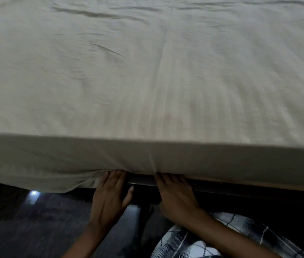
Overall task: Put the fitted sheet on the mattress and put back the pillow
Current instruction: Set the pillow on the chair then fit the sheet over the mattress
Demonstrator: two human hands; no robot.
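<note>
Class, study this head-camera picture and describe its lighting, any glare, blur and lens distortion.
Head view: the light is dim and flat; the fitted sheet looks soft, with streaky blur toward the right; its near edge bows, a wide-angle effect; a small glare spot shines on the dark floor; deep shadow swallows the space below the bed frame, between the left hand and the right hand.

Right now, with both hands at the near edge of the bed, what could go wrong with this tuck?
1. Left of the left hand, the loose hem of the fitted sheet hangs below the edge. It may stay untucked or pull back out.
2. The right hand has its fingertips pushed in just above the dark bed frame, so they could get pinched.
3. The crease on top may remain if the pull is uneven.
</note>
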